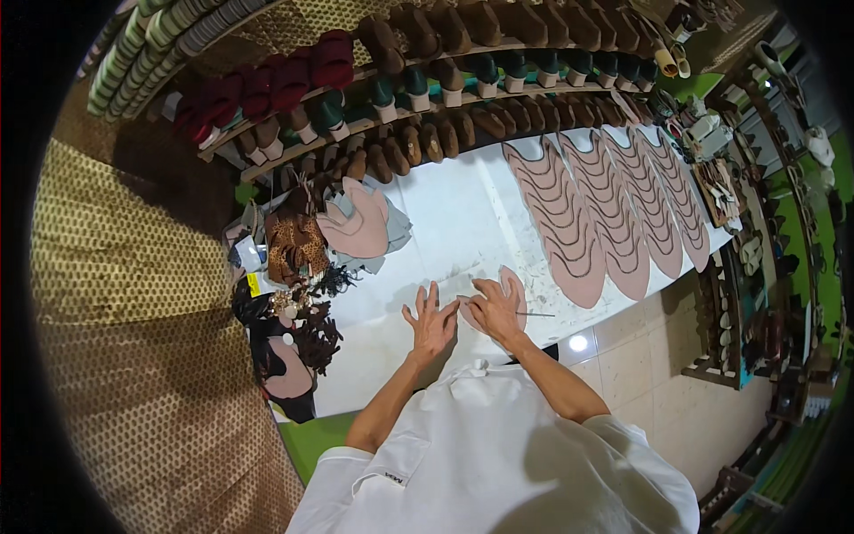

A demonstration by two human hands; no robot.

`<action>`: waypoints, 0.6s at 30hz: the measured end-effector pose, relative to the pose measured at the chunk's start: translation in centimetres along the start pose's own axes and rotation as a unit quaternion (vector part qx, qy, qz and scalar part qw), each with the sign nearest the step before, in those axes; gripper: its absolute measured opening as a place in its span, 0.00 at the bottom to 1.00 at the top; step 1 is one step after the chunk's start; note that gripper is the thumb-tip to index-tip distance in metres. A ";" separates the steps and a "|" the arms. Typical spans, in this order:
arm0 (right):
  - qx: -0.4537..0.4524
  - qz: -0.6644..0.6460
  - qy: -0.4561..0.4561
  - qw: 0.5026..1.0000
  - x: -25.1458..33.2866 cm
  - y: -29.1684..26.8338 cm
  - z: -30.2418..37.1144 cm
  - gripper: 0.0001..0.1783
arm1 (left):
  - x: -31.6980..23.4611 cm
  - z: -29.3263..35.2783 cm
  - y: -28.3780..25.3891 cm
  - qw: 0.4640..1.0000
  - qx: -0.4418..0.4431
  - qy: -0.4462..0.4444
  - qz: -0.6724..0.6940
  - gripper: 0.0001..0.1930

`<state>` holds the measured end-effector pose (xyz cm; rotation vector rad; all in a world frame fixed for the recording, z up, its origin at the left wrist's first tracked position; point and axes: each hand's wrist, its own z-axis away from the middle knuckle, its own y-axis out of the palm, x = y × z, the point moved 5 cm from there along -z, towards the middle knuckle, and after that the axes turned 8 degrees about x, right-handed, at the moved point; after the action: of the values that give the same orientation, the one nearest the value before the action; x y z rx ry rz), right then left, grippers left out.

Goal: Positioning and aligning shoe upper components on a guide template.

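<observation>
A pale pink, curved shoe-upper piece (511,283) lies on the white tabletop close in front of me. Over it my right hand (495,313) is bent, its fingers closed on the near-left part and hiding much of it. A thin dark stick-like tool (538,314) juts out from under this hand; whether the hand grips it I cannot make out. My left hand (432,327) rests just to the left with its fingers spread, the tip nearest the piece at its left edge. Nothing shows in its grasp.
Overlapping rows of pink upper pieces with dark edges (583,267) cover the table's right side. Pink and grey pieces (356,222) are stacked at left, above dark scraps (316,338). Racks of shoes (427,142) line the back. A patterned curtain (133,294) hangs at left.
</observation>
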<state>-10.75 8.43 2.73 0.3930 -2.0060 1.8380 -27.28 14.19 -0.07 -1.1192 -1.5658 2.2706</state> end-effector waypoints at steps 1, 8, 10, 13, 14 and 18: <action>0.001 0.001 0.002 1.000 -0.1 0.0 -0.4 0.09 | -0.1 -0.1 -0.1 1.000 0.002 -0.005 0.000 0.19; 0.038 0.002 -0.005 0.999 0.0 0.7 -2.1 0.10 | -0.7 -0.1 -0.9 1.000 0.016 -0.008 0.012 0.19; 0.051 0.005 0.008 0.999 -0.2 0.9 -2.2 0.10 | -0.7 -0.1 -0.9 1.000 0.023 -0.003 0.010 0.19; 0.061 -0.001 0.017 0.998 -0.3 1.2 -2.3 0.10 | -0.6 0.0 -0.9 1.000 0.012 0.004 0.018 0.20; 0.062 -0.001 0.017 0.998 -0.3 1.2 -2.3 0.10 | -0.5 0.1 -0.9 1.000 0.012 0.004 0.018 0.20; 0.065 0.006 0.010 0.998 -0.4 1.3 -2.4 0.10 | -0.4 0.1 -0.8 1.000 0.007 0.011 0.021 0.20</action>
<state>-10.75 10.93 1.52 0.3985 -1.8860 1.9771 -27.27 14.28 0.77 -1.1801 -1.5298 2.2852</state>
